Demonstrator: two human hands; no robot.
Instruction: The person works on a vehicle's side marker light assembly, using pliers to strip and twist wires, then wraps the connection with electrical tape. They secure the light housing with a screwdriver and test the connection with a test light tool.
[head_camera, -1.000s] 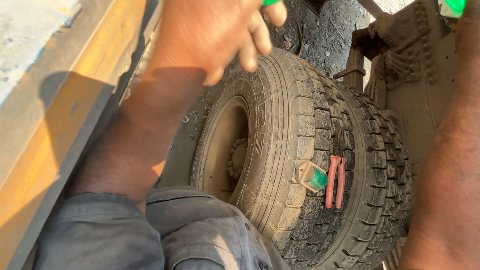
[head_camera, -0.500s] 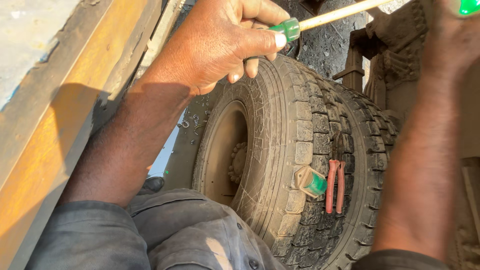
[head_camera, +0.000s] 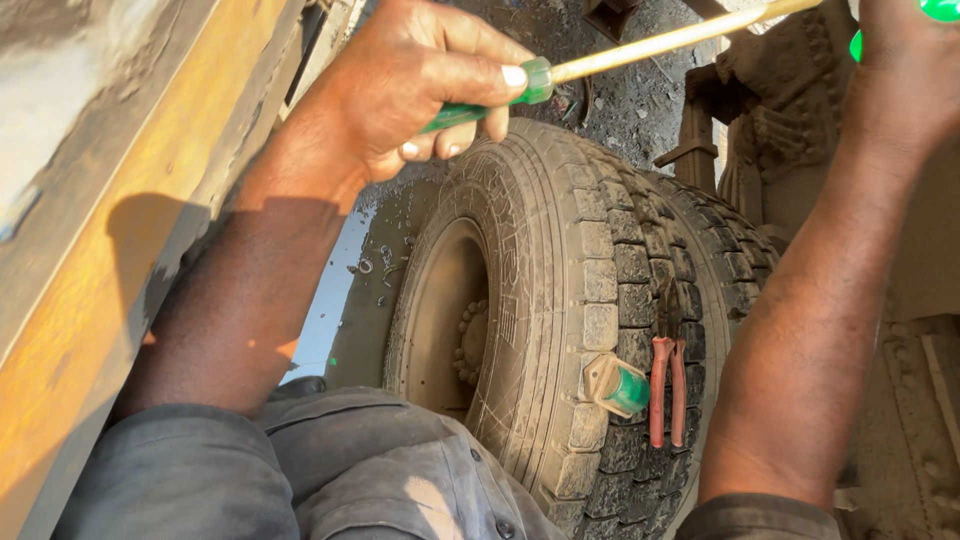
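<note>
While only the head view is available, it shows enough. Left hand (head_camera: 420, 85) is fisted tight around the green handle of a screwdriver (head_camera: 560, 65), thumb laid along the top near the collar; the pale shaft runs up and right to the far edge of frame, tip out of view.

Right hand (head_camera: 905, 70), far right, is cut by the frame edge. Something bright green (head_camera: 940, 10) sits at its fingers, but I can't tell whether they are closed on it or how far open they are.

Handling, my read: the screwdriver is light and rigid, with a smooth plastic handle likely slick with dust or grease, so a full-fist grip on the handle is the right hold, not the shaft.

Tyre (head_camera: 590, 310) fills the middle, with chunky dusty tread. Lying loose on the tread, near right: red-handled pliers (head_camera: 668, 385) and, just beside them on the left, a small green-capped container (head_camera: 615, 385). Both could probably roll or slide off if knocked.

Room: tight. Yellow-painted beam (head_camera: 90, 300) walls off the left, grimy chassis metal (head_camera: 780, 130) stands far right, and both forearms straddle the tyre. Open space is mostly the far gap above the tyre.
</note>
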